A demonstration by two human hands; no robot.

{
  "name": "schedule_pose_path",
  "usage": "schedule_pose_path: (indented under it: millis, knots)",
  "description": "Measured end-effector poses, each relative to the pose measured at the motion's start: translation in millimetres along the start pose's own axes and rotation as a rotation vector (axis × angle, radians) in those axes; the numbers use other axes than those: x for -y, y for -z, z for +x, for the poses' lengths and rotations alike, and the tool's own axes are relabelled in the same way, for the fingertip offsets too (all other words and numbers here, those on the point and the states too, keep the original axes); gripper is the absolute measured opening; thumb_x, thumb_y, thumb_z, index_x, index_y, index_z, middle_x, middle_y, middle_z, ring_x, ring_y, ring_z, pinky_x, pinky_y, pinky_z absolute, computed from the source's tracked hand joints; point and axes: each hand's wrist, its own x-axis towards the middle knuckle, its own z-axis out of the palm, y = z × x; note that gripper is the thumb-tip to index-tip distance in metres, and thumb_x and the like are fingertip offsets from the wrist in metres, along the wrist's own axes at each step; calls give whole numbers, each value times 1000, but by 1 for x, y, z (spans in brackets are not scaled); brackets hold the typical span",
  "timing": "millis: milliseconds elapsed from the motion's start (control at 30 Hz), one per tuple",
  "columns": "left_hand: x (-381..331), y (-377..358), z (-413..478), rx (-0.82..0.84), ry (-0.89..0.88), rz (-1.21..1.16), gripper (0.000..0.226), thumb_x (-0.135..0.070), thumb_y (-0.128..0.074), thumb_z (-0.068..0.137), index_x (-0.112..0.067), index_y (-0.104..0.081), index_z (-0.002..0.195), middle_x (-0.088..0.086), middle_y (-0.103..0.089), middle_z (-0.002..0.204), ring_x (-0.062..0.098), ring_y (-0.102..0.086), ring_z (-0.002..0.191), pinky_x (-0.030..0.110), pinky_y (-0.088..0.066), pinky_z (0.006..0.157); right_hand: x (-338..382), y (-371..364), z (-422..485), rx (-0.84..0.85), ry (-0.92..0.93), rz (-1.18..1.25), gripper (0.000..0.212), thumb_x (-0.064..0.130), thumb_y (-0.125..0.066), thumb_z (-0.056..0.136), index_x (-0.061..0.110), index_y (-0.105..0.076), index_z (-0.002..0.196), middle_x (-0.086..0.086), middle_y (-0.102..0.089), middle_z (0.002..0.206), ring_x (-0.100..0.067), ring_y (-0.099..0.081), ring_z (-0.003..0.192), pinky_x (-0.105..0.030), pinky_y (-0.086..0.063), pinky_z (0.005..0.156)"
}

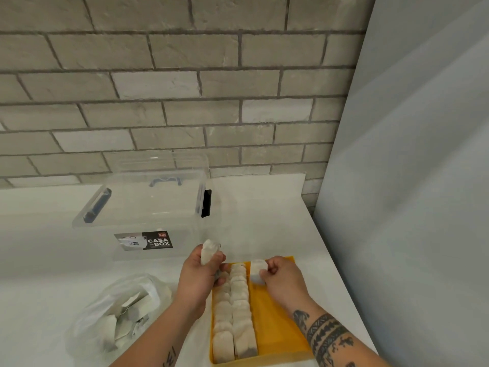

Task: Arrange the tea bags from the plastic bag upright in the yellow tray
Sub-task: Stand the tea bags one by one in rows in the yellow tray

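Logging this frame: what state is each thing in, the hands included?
Yellow tray: two left rows filled, right part bare.
Rows of tea bags: upright, packed.
Plastic bag: slumped, loose tea bags inside.
Left hand: grips a tea bag.
Right hand: pinches a second tea bag over the tray.
Clear box: lid unclear.

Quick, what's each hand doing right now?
Left hand: gripping a small white paper tea bag near the yellow plastic tray's far left corner.
Right hand: pinching a second white paper tea bag over the tray's far end.
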Motion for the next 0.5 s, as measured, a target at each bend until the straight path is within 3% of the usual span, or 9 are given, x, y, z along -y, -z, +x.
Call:
schedule_pose_path:
  millis: [67, 233, 400, 500]
  knots:
    - [5, -1, 0, -1, -18, 50, 6, -13, -65, 98, -17, -68, 101, 8, -72, 83, 19, -71, 76, 28, -54, 58, -9, -12, 3, 3, -30, -36, 8, 23, -64, 95, 16, -67, 92, 0, -69, 89, -14, -64, 80, -32, -55, 75]
    - [11, -1, 4, -14, -29, 59, 7, -13, -65, 97, -17, -69, 101, 5, -72, 78, 18, -70, 75, 27, -54, 60, -15, -24, 11, -43, -43, -45, 11, 26, -66, 95, 21, -70, 104, 4, -70, 100, -10, -62, 86, -21, -48, 75]
    - [13, 1, 5, -20, -12, 56, 8, -12, -65, 97, -18, -70, 99, 4, -72, 77, 15, -70, 73, 27, -55, 61, -16, -28, 13, -69, -56, 15, 8, 25, -73, 91, 21, -71, 97, 10, -65, 86, -7, -61, 82, -21, -47, 75]
    - [12, 0, 5, -27, 1, 53, 6, -12, -65, 97, -17, -69, 99, 5, -71, 76, 14, -69, 72, 27, -55, 61, -16, -29, 13, -117, -88, 80, 14, 25, -79, 85, 20, -67, 91, 10, -66, 85, -7, -63, 81, -17, -45, 65]
